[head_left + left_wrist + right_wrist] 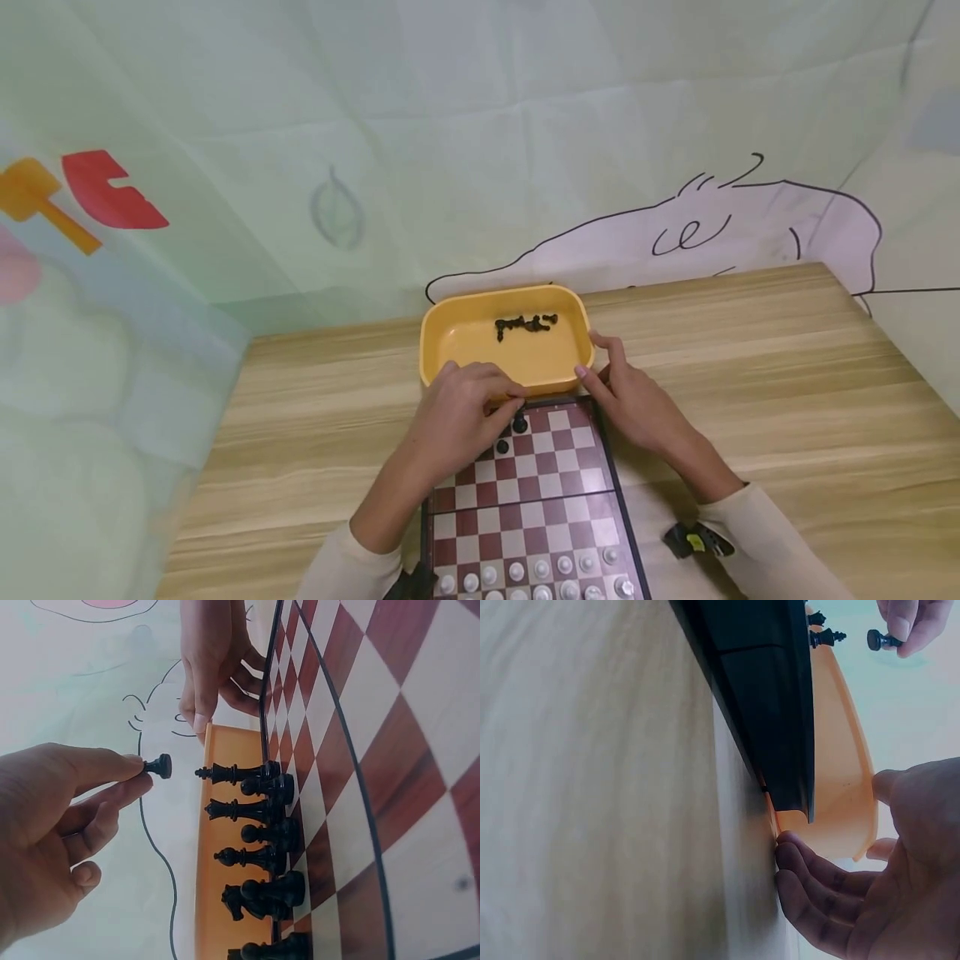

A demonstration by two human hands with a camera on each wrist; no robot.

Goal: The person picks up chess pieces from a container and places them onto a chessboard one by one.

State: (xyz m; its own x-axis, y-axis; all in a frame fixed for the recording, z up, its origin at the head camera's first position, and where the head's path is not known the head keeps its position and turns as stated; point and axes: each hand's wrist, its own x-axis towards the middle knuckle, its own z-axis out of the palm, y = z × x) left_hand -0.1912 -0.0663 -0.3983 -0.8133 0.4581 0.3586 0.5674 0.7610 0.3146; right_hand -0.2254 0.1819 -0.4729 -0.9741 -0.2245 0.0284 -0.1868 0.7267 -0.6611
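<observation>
My left hand pinches a small black chess piece between thumb and finger, its base turned toward the board. It hangs apart from the other black pieces, above the far end of the red-and-white chessboard. In the left wrist view a black king, queen and bishop stand in the back row, with pawns in front. In the head view my left hand hides most of them. My right hand holds the near right corner of the yellow tray, thumb at the rim and fingers outside.
Several loose black chess pieces lie in the tray, which stands against the board's far edge. White chess pieces stand in two rows at the near end. Board and tray are on a wood-grain table, with a printed curtain behind.
</observation>
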